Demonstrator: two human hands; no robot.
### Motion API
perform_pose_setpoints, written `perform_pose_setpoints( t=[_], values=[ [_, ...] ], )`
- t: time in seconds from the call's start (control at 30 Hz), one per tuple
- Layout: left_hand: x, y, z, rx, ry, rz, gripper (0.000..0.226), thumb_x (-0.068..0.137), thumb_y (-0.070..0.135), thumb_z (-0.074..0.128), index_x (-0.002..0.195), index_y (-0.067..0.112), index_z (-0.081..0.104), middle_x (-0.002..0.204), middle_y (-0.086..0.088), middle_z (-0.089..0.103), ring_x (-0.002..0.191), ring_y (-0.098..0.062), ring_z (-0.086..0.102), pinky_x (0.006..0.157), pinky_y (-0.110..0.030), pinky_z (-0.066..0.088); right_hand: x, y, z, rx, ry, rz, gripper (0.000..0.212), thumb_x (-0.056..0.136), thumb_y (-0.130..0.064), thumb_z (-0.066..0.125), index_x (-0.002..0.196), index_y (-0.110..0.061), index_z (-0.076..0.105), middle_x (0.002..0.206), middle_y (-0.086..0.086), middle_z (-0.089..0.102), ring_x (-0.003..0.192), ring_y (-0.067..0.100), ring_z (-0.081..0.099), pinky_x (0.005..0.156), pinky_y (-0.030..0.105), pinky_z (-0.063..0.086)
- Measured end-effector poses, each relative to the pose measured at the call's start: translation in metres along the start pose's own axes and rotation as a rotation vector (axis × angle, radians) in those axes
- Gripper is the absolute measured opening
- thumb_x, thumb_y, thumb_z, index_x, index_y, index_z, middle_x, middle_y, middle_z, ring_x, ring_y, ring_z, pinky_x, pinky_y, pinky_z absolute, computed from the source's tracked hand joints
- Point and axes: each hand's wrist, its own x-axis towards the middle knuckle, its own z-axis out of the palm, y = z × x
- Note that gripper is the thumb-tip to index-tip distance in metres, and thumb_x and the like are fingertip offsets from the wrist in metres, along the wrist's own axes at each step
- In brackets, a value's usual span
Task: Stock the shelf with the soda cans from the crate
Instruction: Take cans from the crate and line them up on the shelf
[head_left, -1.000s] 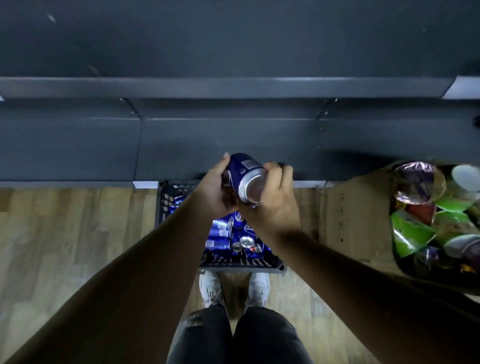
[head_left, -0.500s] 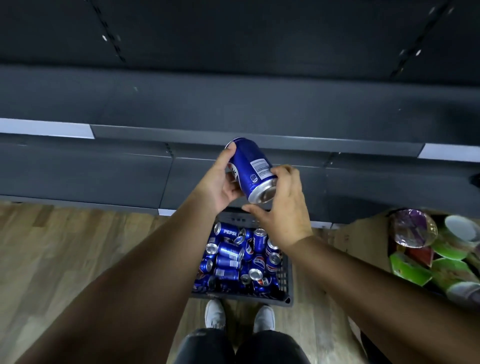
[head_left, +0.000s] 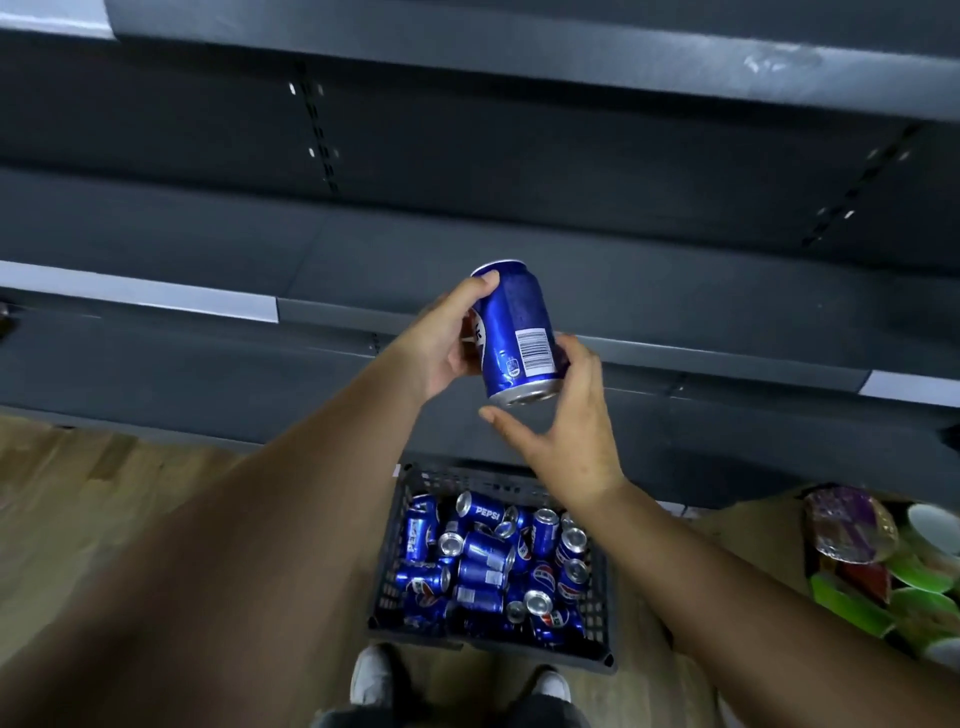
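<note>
Though fingertips hidden, left hand (head_left: 441, 343) fingers around can (head_left: 514, 322); right hand (head_left: 576, 431) hold unclear.
</note>
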Motion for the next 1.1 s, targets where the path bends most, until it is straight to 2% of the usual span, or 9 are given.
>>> perform_pose_setpoints(
  t=[0.13, 0.23, 0.33, 0.43, 0.5, 0.63, 0.87, 0.97, 1.1],
  values=[
    [-0.006, 0.024, -0.029, 0.031, -0.059, 0.005, 0.071, 0.066, 0.048, 0.066, 0.126, 0.011, 0.055, 0.116, -0.014, 0.065, 0.092, -0.026, 0.066, 0.066, -0.032, 0.057, 0.013, -0.032, 0.019, 0.166, -0.065, 0.112, 0.104, 0.067, -0.035, 0.083, 0.145, -0.016, 0.018, 0.133, -0.003, 0.040, 0.119, 0.008, 0.046, 0.099, 0.019, 0.038],
    [-0.006, 0.045, -0.051, 0.035, -0.109, 0.034, 0.069, 0.070, 0.044, 0.068, 0.128, 0.008, 0.053, 0.110, -0.012, 0.065, 0.089, -0.024, 0.065, 0.065, -0.032, 0.058, 0.021, -0.057, 0.031, 0.306, -0.103, 0.215, 0.101, 0.071, -0.037, 0.078, 0.147, -0.022, 0.012, 0.127, -0.012, 0.044, 0.118, 0.005, 0.046, 0.093, 0.012, 0.035],
    [-0.007, 0.067, -0.068, 0.096, -0.169, 0.101, 0.044, 0.078, 0.039, 0.066, 0.111, 0.011, 0.060, 0.096, -0.008, 0.065, 0.082, -0.022, 0.064, 0.064, -0.030, 0.057, 0.031, -0.081, 0.041, 0.457, -0.144, 0.304, 0.079, 0.071, -0.044, 0.069, 0.136, -0.027, 0.028, 0.111, -0.023, 0.052, 0.107, 0.005, 0.054, 0.087, 0.012, 0.041],
    [-0.012, 0.092, -0.079, 0.161, -0.236, 0.171, 0.008, 0.087, 0.031, 0.061, 0.088, 0.023, 0.060, 0.076, 0.003, 0.066, 0.069, -0.015, 0.063, 0.061, -0.026, 0.055, 0.043, -0.097, 0.044, 0.616, -0.212, 0.364, 0.065, 0.064, -0.040, 0.081, 0.117, -0.034, 0.044, 0.111, -0.015, 0.062, 0.101, 0.005, 0.060, 0.086, 0.016, 0.045],
    [-0.019, 0.108, -0.083, 0.184, -0.264, 0.217, 0.015, 0.080, 0.033, 0.064, 0.092, 0.024, 0.060, 0.077, 0.003, 0.067, 0.069, -0.015, 0.065, 0.061, -0.027, 0.056, 0.053, -0.108, 0.042, 0.695, -0.276, 0.400, 0.059, 0.060, -0.032, 0.082, 0.110, -0.033, 0.050, 0.110, -0.009, 0.066, 0.101, 0.011, 0.063, 0.090, 0.025, 0.047],
    [-0.030, 0.137, -0.084, 0.177, -0.280, 0.273, 0.031, 0.071, 0.036, 0.062, 0.099, 0.022, 0.061, 0.082, 0.002, 0.069, 0.070, -0.013, 0.067, 0.060, -0.028, 0.055, 0.074, -0.132, 0.032, 0.838, -0.355, 0.406, 0.057, 0.059, -0.014, 0.077, 0.109, -0.025, 0.052, 0.103, -0.005, 0.069, 0.092, 0.009, 0.067, 0.092, 0.028, 0.048],
    [-0.049, 0.181, -0.078, 0.157, -0.245, 0.374, 0.042, 0.074, 0.037, 0.059, 0.111, 0.016, 0.057, 0.097, -0.005, 0.066, 0.082, -0.016, 0.065, 0.076, -0.033, 0.055, 0.101, -0.167, 0.014, 0.834, -0.388, 0.339, 0.029, 0.079, 0.000, 0.067, 0.103, -0.013, 0.057, 0.090, 0.002, 0.072, 0.083, 0.015, 0.069, 0.091, 0.030, 0.052],
    [-0.059, 0.198, -0.071, 0.159, -0.240, 0.360, 0.034, 0.088, 0.035, 0.052, 0.114, 0.013, 0.056, 0.102, -0.009, 0.064, 0.088, -0.020, 0.063, 0.083, -0.035, 0.053, 0.110, -0.181, 0.012, 0.822, -0.346, 0.283, 0.029, 0.079, 0.002, 0.067, 0.099, -0.016, 0.056, 0.089, 0.002, 0.069, 0.081, 0.014, 0.067, 0.088, 0.029, 0.052],
    [-0.070, 0.217, -0.063, 0.079, -0.226, 0.368, 0.026, 0.094, 0.029, 0.043, 0.106, 0.012, 0.059, 0.091, -0.007, 0.067, 0.083, -0.022, 0.064, 0.076, -0.034, 0.056, 0.122, -0.197, 0.012, 0.836, -0.283, 0.241, 0.048, 0.063, -0.004, 0.079, 0.105, -0.014, 0.056, 0.095, 0.006, 0.068, 0.084, 0.018, 0.065, 0.086, 0.029, 0.053]
  ],
)
